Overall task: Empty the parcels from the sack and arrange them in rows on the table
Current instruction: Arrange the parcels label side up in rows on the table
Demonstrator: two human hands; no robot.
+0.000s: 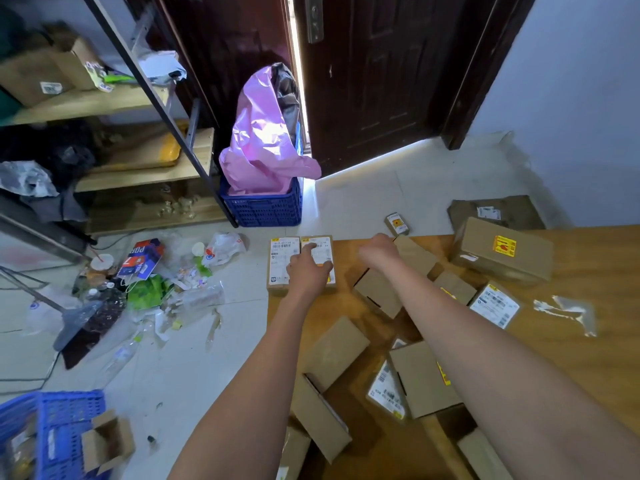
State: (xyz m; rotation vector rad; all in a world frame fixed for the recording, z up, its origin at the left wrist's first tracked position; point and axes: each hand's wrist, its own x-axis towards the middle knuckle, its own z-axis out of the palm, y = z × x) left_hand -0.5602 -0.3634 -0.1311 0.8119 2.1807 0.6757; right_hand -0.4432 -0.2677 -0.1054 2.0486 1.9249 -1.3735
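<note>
1. The left hand (306, 271) lies flat, fingers spread, on a labelled box (320, 261) at the far left corner of the wooden surface (571, 327), grasping nothing
2. A second labelled box (282, 263) sits just beside it, touching, at the edge
3. The right hand (379, 252) reaches to a plain box (415, 254); I cannot tell whether it grips it
4. More boxes lie scattered, unsorted, nearer the person; a large box (504, 251) sits at the far side
5. A pink bag (259, 140) stands in a blue crate (263, 207) on the floor
</note>
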